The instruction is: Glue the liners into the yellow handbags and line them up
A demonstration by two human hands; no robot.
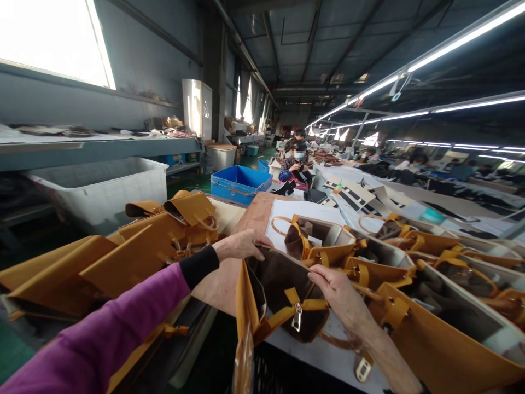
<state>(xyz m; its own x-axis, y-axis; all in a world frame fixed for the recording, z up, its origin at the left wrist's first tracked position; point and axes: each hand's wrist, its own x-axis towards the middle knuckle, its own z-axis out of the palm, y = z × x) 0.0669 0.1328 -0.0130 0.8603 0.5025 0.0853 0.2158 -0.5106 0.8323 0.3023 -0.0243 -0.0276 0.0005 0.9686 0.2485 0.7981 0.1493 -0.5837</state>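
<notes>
Lower centre: left hand (243,244) and right hand (335,287) pinch the open bag (278,280) by its rim (288,256); even tension should steady it.

The left sleeve (110,331) was purple, long and lightly creased, and terminated in a plain, close-fitting black cuff (199,267). The left hand (241,244) and the right hand (337,288) were bare. The right forearm (381,339) was likewise uncovered up to a dark edge (424,388), of which only a sliver showed.
</notes>
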